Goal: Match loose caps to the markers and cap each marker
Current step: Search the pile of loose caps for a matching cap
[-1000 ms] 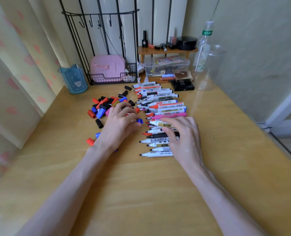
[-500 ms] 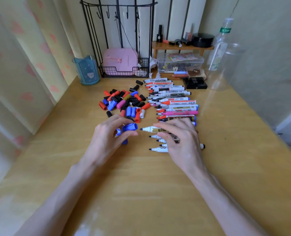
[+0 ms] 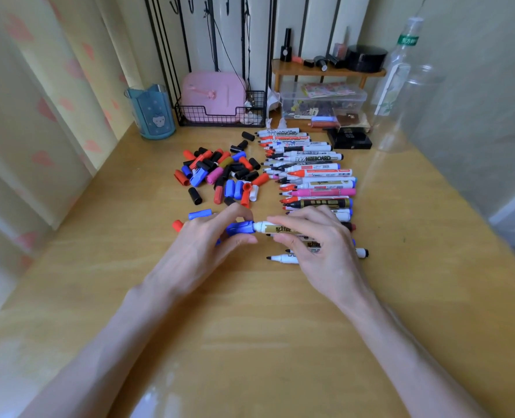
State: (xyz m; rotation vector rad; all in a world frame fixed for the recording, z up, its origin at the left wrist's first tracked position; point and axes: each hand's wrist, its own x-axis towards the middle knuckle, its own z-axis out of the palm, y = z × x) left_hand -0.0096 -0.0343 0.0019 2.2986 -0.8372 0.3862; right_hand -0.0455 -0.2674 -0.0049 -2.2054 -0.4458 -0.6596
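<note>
caps point(image 3: 223, 173) left of markers point(image 3: 313, 173) (on table point(image 3: 280, 342))

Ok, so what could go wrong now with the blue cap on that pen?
The blue cap in the left hand may not be pushed fully onto the marker; a loose cap could slip off. The right hand lies over uncapped markers with bare tips, so ink might smear it or the table. The marker's ink colour is hidden, so blue might be the wrong match.
</note>
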